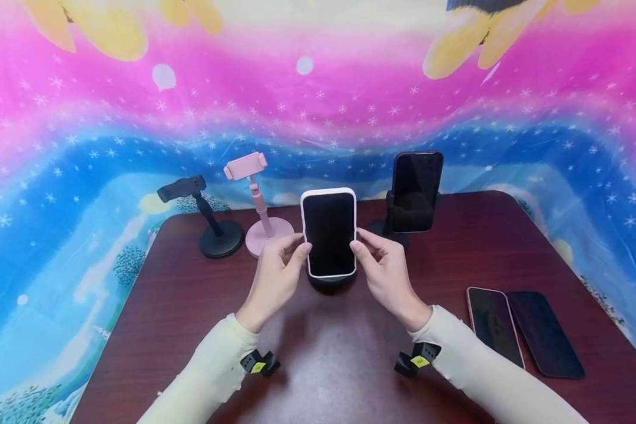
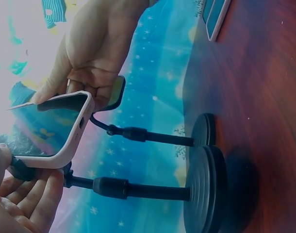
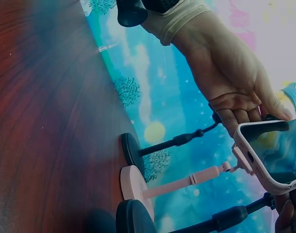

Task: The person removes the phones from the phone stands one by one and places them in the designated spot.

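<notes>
A smartphone point(image 1: 330, 232) in a pale, whitish-pink case stands upright at the middle of the table, tilted back on a black phone stand point(image 2: 153, 191) with a round base. My left hand point(image 1: 277, 274) pinches its left edge, thumb at the front and fingers behind. On the opposite edge, my right hand point(image 1: 386, 271) grips in the same way. A black clamp end point(image 2: 22, 170) shows beside the left thumb in the left wrist view. Most of the stand is hidden behind the phone in the head view.
To the left stand a black phone stand point(image 1: 219, 235) and a pink one point(image 1: 267, 227), neither bearing a phone. Another dark phone point(image 1: 416, 194) sits on a stand at the back right. Two phones, one light-edged point(image 1: 493, 324) and one black point(image 1: 548, 335), lie at the right.
</notes>
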### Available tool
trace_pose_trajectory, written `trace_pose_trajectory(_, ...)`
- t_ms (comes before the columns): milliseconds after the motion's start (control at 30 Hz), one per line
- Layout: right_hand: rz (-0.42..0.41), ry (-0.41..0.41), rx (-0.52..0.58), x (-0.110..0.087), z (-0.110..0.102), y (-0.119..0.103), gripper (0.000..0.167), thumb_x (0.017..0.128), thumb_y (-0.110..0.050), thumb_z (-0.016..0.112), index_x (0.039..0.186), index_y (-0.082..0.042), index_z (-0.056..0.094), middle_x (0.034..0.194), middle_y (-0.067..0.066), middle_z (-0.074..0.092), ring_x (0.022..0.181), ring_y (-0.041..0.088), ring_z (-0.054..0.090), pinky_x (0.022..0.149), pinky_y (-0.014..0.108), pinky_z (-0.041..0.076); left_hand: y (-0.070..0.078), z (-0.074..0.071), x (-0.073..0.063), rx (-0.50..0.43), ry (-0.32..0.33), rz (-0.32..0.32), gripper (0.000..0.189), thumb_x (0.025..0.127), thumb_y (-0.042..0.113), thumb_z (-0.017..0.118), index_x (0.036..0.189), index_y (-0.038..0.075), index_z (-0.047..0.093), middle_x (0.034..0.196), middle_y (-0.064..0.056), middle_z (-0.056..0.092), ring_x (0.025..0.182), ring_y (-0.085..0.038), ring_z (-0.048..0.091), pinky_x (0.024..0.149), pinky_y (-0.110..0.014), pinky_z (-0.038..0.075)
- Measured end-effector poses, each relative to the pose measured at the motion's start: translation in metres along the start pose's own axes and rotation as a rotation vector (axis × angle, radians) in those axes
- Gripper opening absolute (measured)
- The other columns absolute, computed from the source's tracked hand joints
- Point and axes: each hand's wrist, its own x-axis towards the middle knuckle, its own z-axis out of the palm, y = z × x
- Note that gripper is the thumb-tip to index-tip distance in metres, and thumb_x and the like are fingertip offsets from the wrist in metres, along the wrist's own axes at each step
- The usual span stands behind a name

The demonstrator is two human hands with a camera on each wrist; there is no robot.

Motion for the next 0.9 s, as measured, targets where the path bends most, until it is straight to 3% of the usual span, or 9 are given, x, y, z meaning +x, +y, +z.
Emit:
trace_pose_trajectory(367, -0.062, 0.013, -0.009, -0.018, -0.001, 0.0, 0.031, 0.094, 0.005, 0.065, 0.124, 0.011, 0.066, 0.094, 0.029, 0.074, 0.076, -0.006, 0.064, 0.064, 0.012, 0.052, 0.003, 0.0, -0.019, 0.025, -0.006, 0.006, 0.024, 0.099, 0.017, 0.065, 0.115, -0.001, 0.071, 0.099, -0.014, 0.075, 0.085, -0.016, 0.07, 0.077, -0.022, 0.057)
trace_pose_trajectory(900, -0.069, -0.001, 0.0, -0.034, 0.0, 0.011, 0.032, 0.092, 0.006, 0.067, 0.123, 0.011, 0.067, 0.087, 0.027, 0.074, 0.067, -0.004, 0.059, 0.055, 0.015, 0.049, -0.005, 0.003, -0.035, 0.015, -0.016, -0.022, 0.021, 0.099, 0.017, 0.065, 0.111, 0.0, 0.071, 0.095, -0.012, 0.075, 0.08, -0.007, 0.068, 0.075, -0.02, 0.057)
